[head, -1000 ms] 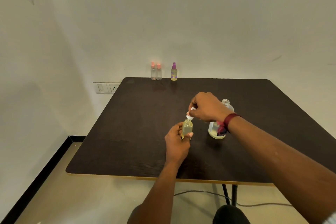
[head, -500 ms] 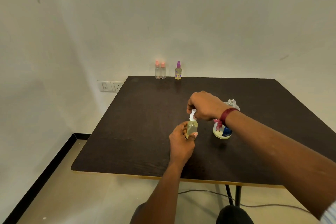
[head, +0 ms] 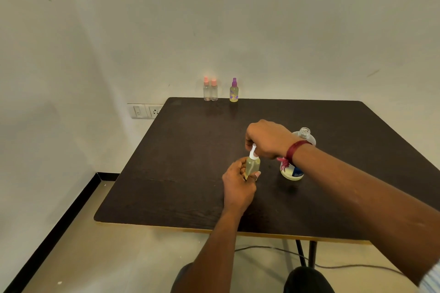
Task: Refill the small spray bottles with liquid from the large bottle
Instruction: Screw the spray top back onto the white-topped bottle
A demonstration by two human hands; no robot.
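Mid-table (head: 181, 173): left hand (head: 237, 184) grips small spray bottle (head: 252, 166) upright; right hand (head: 266, 138) pinches its white spray cap (head: 253, 151). Large bottle (head: 297, 169) just right, uncapped.

surface (head: 190, 173): dark wood grain, matt, faint sheen, pale edge strip | small spray bottle (head: 252, 166): clear smooth plastic | pump head (head: 253, 151): white plastic | large bottle (head: 306, 137): clear glossy plastic, ridged threaded neck | wrist thread (head: 294, 151): red cloth cord, frayed tassel | wall (head: 285, 31): matt paint, scuffed | floor (head: 119, 257): smooth, dull
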